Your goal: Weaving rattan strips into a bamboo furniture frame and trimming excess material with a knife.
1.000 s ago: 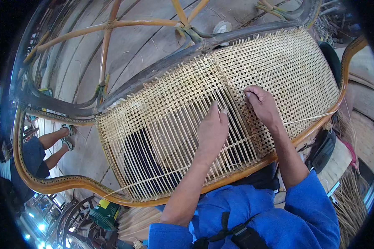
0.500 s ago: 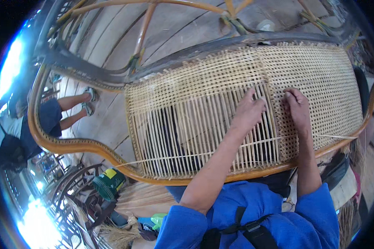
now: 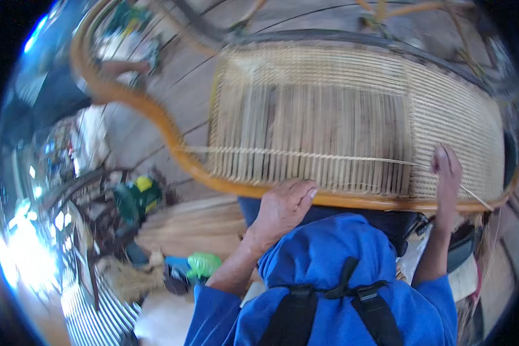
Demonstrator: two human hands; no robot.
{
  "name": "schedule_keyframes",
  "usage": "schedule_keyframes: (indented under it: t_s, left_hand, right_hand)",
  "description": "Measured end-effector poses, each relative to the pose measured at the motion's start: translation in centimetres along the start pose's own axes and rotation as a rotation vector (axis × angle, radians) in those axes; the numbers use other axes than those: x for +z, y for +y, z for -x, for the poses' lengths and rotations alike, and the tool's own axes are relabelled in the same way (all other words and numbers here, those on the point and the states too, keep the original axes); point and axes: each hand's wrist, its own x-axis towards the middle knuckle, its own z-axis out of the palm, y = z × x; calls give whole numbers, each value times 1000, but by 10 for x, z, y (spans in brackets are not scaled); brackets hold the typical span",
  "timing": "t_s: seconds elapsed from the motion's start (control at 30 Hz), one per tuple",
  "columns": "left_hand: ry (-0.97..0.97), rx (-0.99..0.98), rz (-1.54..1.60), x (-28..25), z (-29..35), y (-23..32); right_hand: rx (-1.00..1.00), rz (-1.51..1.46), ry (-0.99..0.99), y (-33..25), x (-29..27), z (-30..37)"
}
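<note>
A long seat panel of pale woven cane [image 3: 458, 121] fills a curved orange-brown rattan frame [image 3: 155, 124] before me. Its left section has bare upright strands [image 3: 328, 124] with a dense woven band at the far side. A loose cane strand [image 3: 340, 156] crosses this section near the front rail and reaches my right hand [image 3: 447, 167]. That hand is closed in a pinch over the right section, with the strand at its fingers. My left hand [image 3: 288, 203] has its fingers curled over the front rail; their tips are partly hidden.
A dark green container with a yellow patch [image 3: 138, 199] stands at the left, beside dark curved furniture parts [image 3: 81, 193]. A light green plastic bag [image 3: 203, 265] lies near my left arm. At the upper left is another person's leg [image 3: 124, 67].
My left hand has come from the bare strands down to the front rail. My right hand has moved right and nearer me. The view has shifted, and the panel appears higher.
</note>
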Motion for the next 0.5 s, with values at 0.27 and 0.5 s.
schedule_keyframes:
  t_s: [0.27,0.5]
  left_hand:
    - [-202,-33,253,22,65,-14]
    - [-730,60,539,3,76,12]
  right_hand:
    - [184,188,-155,36,-35,82]
    - [6,326,-114,33,-23,96]
